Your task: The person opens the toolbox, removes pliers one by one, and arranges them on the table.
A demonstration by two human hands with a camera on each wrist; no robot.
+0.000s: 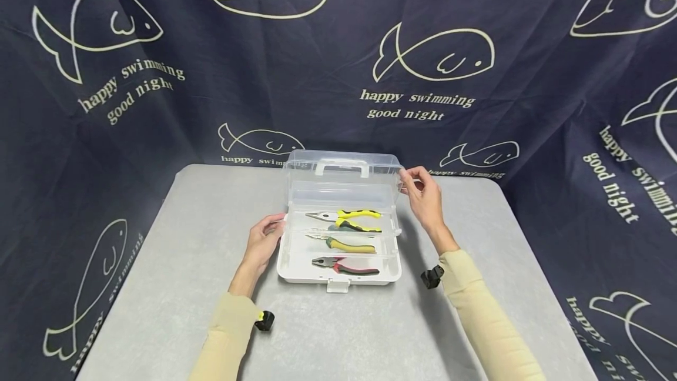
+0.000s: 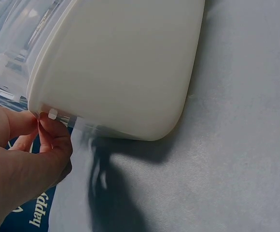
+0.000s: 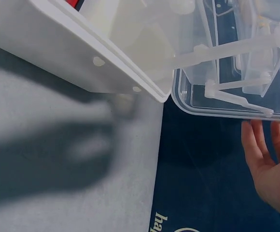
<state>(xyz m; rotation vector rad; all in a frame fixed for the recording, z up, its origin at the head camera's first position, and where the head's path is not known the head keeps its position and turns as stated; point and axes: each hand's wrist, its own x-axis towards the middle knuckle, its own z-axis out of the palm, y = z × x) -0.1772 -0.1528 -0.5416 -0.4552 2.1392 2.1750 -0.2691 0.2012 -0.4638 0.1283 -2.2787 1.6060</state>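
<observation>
A white plastic toolbox (image 1: 392, 269) stands on the table with its clear lid (image 1: 294, 176) swung up and back. Long-nose pliers (image 1: 355, 214) with yellow-and-black handles lie in it toward the back. In front of them are pliers with green-and-yellow handles (image 1: 353, 247), then combination pliers with red-and-black handles (image 1: 358, 270). Thumb and forefinger of my left hand (image 2: 31, 159) pinch the toolbox's rim at its rear left corner. My right hand (image 1: 425, 200) holds the lid's right edge; in the right wrist view its fingertips (image 3: 250, 133) touch that edge.
A white handle (image 1: 342, 163) is fixed to the lid, and a white latch (image 1: 337, 286) juts from the toolbox's front. Clear plastic link arms (image 3: 227, 50) join the trays inside. Behind the grey table (image 1: 211, 222) hangs a dark blue fish-print curtain (image 1: 317, 75).
</observation>
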